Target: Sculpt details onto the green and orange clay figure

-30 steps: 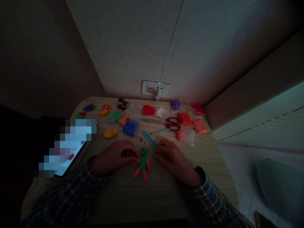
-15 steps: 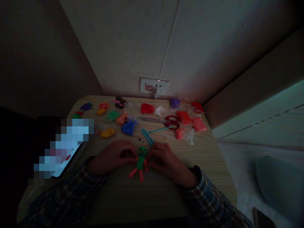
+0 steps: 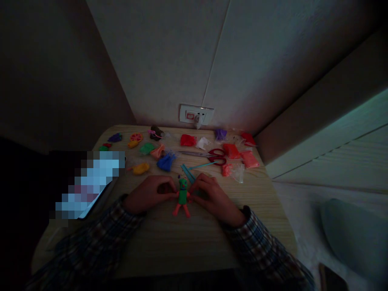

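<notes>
Between my hands is a small clay figure (image 3: 182, 197) with a green head and body and orange-pink arms and legs. It is upright in view, legs toward me. My left hand (image 3: 151, 194) pinches it at the arm on its left side. On the opposite side, my right hand (image 3: 214, 198) has thumb and fingers closed at the other arm. Just beyond the figure lie a blue plastic tool (image 3: 188, 173) and tiny dark clay bits (image 3: 179, 176).
Red-handled scissors (image 3: 216, 153) lie behind the tool. Bags of coloured clay, such as a blue bag (image 3: 166, 162) and a pink bag (image 3: 250, 159), line the table's (image 3: 251, 194) back. A phone (image 3: 97, 188) with a blurred screen is at left. A wall socket (image 3: 196, 115) holds a plug.
The figure has turned more upright, its legs swinging rightward. Both hands stay pinched at its sides. The whole view has shifted slightly.
</notes>
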`<act>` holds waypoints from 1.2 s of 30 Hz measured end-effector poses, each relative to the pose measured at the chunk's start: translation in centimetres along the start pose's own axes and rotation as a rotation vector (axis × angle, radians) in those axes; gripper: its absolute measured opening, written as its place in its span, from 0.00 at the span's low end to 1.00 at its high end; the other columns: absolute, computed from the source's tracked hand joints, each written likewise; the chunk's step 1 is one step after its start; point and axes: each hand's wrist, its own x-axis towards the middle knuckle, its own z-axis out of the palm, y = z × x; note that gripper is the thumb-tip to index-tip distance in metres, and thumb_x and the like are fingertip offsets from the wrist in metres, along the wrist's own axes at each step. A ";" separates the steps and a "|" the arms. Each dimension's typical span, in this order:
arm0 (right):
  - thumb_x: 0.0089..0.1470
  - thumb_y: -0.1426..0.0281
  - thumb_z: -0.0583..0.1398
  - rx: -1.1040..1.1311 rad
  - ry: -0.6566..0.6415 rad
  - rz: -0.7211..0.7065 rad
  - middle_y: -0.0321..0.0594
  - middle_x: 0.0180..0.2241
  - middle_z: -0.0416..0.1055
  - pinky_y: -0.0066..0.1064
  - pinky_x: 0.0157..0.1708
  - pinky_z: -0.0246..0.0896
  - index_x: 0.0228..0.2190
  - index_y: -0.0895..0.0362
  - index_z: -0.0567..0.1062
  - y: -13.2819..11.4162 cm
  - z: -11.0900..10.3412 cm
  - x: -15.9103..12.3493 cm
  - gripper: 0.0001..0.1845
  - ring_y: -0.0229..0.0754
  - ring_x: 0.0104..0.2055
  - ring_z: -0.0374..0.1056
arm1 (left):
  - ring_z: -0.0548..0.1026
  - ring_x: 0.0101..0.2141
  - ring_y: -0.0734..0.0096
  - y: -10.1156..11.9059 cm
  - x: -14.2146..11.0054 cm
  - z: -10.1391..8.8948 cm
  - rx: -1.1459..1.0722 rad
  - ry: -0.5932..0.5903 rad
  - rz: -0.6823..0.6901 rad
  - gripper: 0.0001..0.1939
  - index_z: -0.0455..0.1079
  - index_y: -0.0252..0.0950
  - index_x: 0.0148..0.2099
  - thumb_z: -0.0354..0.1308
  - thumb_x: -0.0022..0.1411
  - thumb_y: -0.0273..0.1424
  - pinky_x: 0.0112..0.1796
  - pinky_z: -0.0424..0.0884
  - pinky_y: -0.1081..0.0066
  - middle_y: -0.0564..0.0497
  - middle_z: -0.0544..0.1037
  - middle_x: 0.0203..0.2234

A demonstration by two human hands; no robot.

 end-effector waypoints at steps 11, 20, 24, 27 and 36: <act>0.59 0.65 0.60 0.179 0.111 -0.046 0.40 0.33 0.70 0.36 0.37 0.61 0.31 0.55 0.73 -0.1 -0.2 0.1 0.07 0.44 0.36 0.67 | 0.72 0.31 0.69 0.7 0.1 0.1 -0.200 0.079 -0.001 0.14 0.69 0.35 0.36 0.64 0.54 0.40 0.33 0.69 0.70 0.53 0.74 0.29; 0.57 0.58 0.61 0.476 0.136 -0.003 0.39 0.34 0.72 0.34 0.38 0.65 0.37 0.54 0.70 0.0 0.3 0.3 0.13 0.42 0.37 0.70 | 0.75 0.35 0.66 0.2 0.5 0.7 -0.446 0.141 0.073 0.17 0.69 0.34 0.37 0.68 0.50 0.40 0.39 0.72 0.66 0.51 0.76 0.32; 0.57 0.56 0.61 0.533 0.100 0.005 0.40 0.37 0.74 0.36 0.40 0.66 0.44 0.54 0.70 0.1 0.4 0.4 0.18 0.43 0.39 0.71 | 0.75 0.35 0.66 0.3 0.6 0.9 -0.521 0.145 0.076 0.17 0.69 0.34 0.36 0.70 0.49 0.37 0.41 0.72 0.65 0.51 0.76 0.32; 0.58 0.57 0.61 0.465 0.097 -0.008 0.40 0.36 0.74 0.36 0.39 0.66 0.41 0.54 0.72 0.1 0.5 0.6 0.15 0.44 0.38 0.71 | 0.75 0.35 0.66 0.4 0.7 1.1 -0.545 0.157 0.064 0.16 0.70 0.34 0.36 0.70 0.49 0.35 0.42 0.72 0.64 0.52 0.76 0.31; 0.57 0.66 0.61 0.344 0.316 -0.022 0.38 0.31 0.72 0.32 0.35 0.64 0.33 0.55 0.72 0.1 0.4 0.6 0.06 0.42 0.34 0.68 | 0.76 0.36 0.64 0.5 0.8 1.6 -0.806 0.119 -0.051 0.15 0.72 0.34 0.38 0.70 0.51 0.37 0.39 0.73 0.66 0.50 0.78 0.34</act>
